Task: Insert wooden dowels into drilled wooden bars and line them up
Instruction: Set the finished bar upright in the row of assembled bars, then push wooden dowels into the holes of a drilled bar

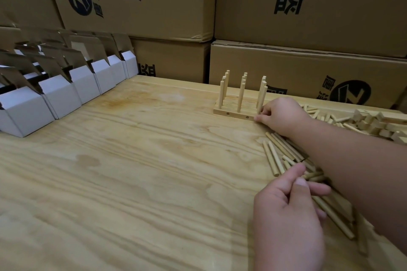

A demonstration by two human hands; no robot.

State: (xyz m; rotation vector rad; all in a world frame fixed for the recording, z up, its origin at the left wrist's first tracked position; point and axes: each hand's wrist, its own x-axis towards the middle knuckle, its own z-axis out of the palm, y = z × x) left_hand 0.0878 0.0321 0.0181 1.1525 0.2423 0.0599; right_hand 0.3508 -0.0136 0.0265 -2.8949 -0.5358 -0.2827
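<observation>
Right hand [284,115] is pinching the right end of the nearest pale drilled wooden bar [234,114], standing among lined-up bars with upright round wooden dowels [241,94] on the light plywood desk [132,160]. Left hand [288,215], fingers loosely apart, is touching the heap of loose dowels [282,152].
</observation>
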